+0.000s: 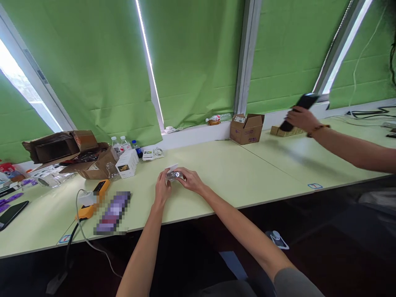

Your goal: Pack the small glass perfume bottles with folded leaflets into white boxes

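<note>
Both my hands meet over the pale green table [235, 177], just in front of me. My left hand [162, 187] and my right hand [191, 180] are both closed around a small shiny clear object [173, 175], held between the fingertips. A small white card or box edge [171, 168] lies just behind it; whether it touches the object I cannot tell.
Left: open cardboard boxes [62, 146], water bottles [121, 144], a white product box [127, 163], an orange device [94, 198] with a cable, a black phone [12, 213]. Back right: an open brown box [246, 128]. Another person's hand [301, 119] holds a black device [299, 109].
</note>
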The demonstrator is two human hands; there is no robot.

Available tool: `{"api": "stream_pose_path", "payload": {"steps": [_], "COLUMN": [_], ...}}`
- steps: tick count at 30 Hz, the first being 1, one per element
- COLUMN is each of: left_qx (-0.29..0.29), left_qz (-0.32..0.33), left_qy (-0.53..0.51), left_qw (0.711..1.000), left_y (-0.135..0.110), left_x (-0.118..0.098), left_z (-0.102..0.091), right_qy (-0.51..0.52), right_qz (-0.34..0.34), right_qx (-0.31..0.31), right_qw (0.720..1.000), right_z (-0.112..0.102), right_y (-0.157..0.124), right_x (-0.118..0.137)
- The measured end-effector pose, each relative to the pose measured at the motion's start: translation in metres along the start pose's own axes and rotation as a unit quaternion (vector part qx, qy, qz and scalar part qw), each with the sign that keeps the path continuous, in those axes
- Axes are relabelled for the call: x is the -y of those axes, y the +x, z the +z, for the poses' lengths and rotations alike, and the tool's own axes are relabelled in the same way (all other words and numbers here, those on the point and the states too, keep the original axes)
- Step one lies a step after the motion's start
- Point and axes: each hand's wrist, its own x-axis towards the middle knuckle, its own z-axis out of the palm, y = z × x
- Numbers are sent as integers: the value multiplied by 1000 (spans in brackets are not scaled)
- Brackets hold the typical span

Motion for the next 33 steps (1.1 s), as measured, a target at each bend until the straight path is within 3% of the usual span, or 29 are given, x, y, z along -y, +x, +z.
{"api": "stream_pose_path", "payload": {"steps": [6, 15, 27, 33], "left_qx": [-21, -27, 10, 1], "left_qz": [-43, 15, -33, -31], "left_qy": [-32, -14, -25, -12], "left_qw": [998, 999, 999, 999], "left_y": [-1, 3, 0, 2], "left_x": [4, 10, 16, 14], "left_z": [1, 2, 2, -1], "right_qy": [-20, 3, -3, -27], "right_qz": [10, -19, -39, -29], "right_qx": [17, 9, 25, 19], "right_qw": [1000, 1000, 999, 999], "right_z": [3, 0, 3, 5], "right_y": [-2, 0, 0, 0], "right_x": [-4, -7, -11, -11]}}
